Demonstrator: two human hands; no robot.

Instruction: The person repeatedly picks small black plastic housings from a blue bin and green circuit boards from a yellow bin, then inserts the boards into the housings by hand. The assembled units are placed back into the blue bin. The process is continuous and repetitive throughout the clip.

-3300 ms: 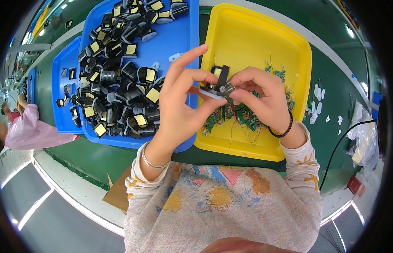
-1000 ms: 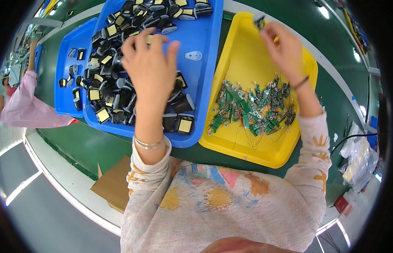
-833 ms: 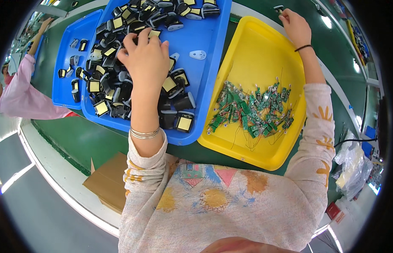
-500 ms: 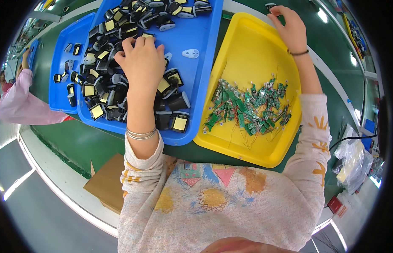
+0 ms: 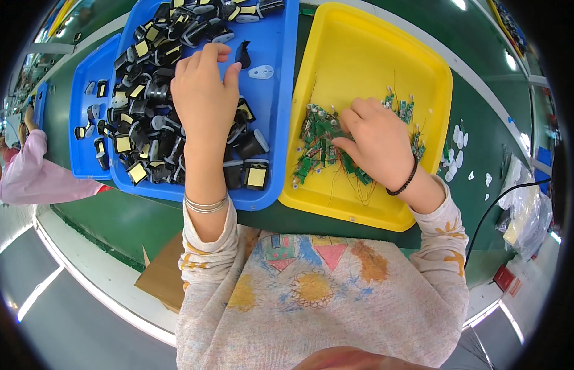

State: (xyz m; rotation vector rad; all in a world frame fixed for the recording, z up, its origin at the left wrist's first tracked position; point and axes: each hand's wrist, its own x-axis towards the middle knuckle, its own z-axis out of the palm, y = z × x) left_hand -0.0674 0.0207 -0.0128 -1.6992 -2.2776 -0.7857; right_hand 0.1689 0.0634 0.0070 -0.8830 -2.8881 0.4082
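Note:
My left hand (image 5: 205,92) hovers over a heap of black plastic casings (image 5: 167,132) in the large blue tray (image 5: 281,117). Its thumb and index finger are apart, and nothing shows between them. Just right of the fingertips is a single black piece (image 5: 242,54), with a flat pale-grey cover (image 5: 261,72) lying below it. My right hand (image 5: 381,145) reaches down onto small green circuit boards (image 5: 321,139) with thin wires in the yellow tray (image 5: 355,49). Its fingers are bent, with a gap between thumb and index finger; the boards beneath the palm are hidden.
A smaller blue tray (image 5: 80,148) with a few casings stands at the left, near a person in a pink sleeve (image 5: 34,148). Small white pieces (image 5: 458,148) lie on the green table right of the yellow tray. A black cable (image 5: 506,192) and clear plastic bags (image 5: 526,206) are farther right.
My right hand has moved from beyond the yellow tray's far right edge down onto the boards. My left hand's thumb has spread rightward, and a black piece now shows beside it.

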